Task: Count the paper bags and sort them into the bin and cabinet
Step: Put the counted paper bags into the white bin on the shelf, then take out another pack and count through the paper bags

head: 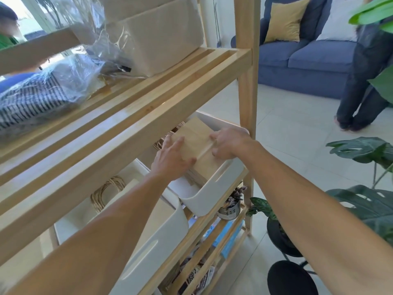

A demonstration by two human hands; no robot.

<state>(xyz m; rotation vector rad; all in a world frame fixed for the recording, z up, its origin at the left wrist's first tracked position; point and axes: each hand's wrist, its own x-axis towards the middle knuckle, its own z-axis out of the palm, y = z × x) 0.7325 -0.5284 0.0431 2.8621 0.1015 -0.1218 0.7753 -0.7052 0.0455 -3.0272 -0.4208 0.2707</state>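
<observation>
A stack of flat brown paper bags (196, 143) lies in a white plastic bin (214, 194) on the middle shelf of a wooden rack (148, 107). My left hand (172, 160) rests on the stack's left edge, fingers spread over the top bag. Over at the stack's right edge, my right hand (228, 143) presses down with its fingers curled. Twisted paper handles (161, 141) show behind the stack. To the left stands a second white bin (161, 237) with more bags and looped handles (106, 190), partly hidden by my left forearm.
The upper shelf carries a beige box (163, 37) and plastic-wrapped striped fabric (40, 94). A metal cup (229, 209) and packets sit on the lower shelves. Potted plants (361, 194) stand at the right. A blue sofa (308, 56) and a person's legs (359, 99) are behind.
</observation>
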